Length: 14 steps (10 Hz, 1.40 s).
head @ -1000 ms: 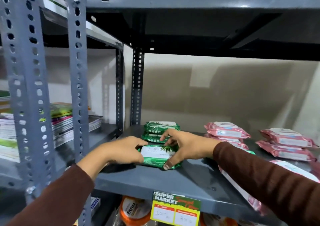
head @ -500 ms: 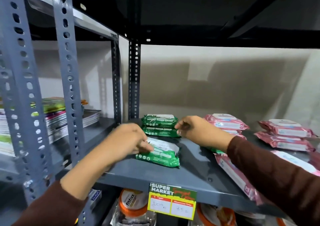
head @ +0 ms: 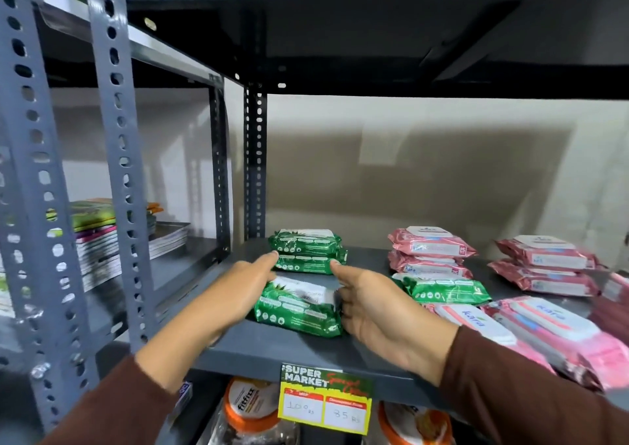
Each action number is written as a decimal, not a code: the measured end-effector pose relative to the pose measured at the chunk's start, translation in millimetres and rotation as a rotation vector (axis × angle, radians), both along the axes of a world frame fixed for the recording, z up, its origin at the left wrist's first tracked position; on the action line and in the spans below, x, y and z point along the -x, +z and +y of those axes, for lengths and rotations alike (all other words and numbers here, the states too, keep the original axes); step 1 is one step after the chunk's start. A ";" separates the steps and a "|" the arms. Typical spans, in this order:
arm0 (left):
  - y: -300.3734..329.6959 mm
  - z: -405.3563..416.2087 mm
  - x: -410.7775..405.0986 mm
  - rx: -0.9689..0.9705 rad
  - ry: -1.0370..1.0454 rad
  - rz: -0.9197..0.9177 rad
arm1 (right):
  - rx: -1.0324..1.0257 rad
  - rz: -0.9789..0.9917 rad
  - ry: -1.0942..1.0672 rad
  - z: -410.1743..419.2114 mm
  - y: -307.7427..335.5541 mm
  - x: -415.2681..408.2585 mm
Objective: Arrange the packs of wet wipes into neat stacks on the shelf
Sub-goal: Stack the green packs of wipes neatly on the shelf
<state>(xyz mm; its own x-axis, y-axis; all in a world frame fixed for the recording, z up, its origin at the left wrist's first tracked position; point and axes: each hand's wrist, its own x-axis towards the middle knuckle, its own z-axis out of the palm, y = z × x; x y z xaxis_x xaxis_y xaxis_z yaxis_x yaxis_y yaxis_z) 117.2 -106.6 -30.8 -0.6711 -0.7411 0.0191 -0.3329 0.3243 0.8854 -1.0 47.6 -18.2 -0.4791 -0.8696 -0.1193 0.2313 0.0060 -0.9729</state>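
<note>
A green wet-wipe pack (head: 299, 305) lies flat near the front of the grey shelf (head: 272, 347). My left hand (head: 235, 291) rests flat against its left end, with the fingertips touching a two-high stack of green packs (head: 308, 254) behind it. At the pack's right end is my right hand (head: 381, 312), lower fingers curled against it and one finger pointing at the stack's right end. Another green pack (head: 446, 289) lies to the right, under two pink packs (head: 429, 250).
A second pink stack (head: 544, 264) sits at the back right, and large pink packs (head: 544, 329) lie loose at the front right. A price tag (head: 325, 397) hangs on the shelf edge above orange-lidded jars (head: 248, 407). Perforated posts (head: 119, 172) and stacked books (head: 98, 240) stand to the left.
My right hand came back from the green stack to the front pack's right end. My left hand slid along the pack's left side, its fingertips now reaching the stack.
</note>
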 end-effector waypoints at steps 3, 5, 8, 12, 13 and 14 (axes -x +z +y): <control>14.9 40.8 -0.8 0.332 0.131 -0.012 | -0.096 0.270 0.089 24.3 18.3 17.9; 40.0 74.9 47.0 -0.588 -0.178 0.466 | -0.023 0.433 -0.434 100.8 70.7 113.0; 49.7 110.4 141.1 -0.760 -0.240 0.052 | -0.698 0.811 -0.285 115.7 53.3 159.9; 55.4 113.9 154.4 -0.559 -0.170 0.220 | -0.323 0.731 -0.351 111.0 57.0 171.7; 55.6 109.9 149.6 -0.585 -0.125 0.358 | -0.225 0.881 -0.278 117.4 68.6 158.7; 56.7 104.7 144.5 -0.666 -0.101 0.523 | -0.082 1.093 -0.336 116.1 77.8 137.1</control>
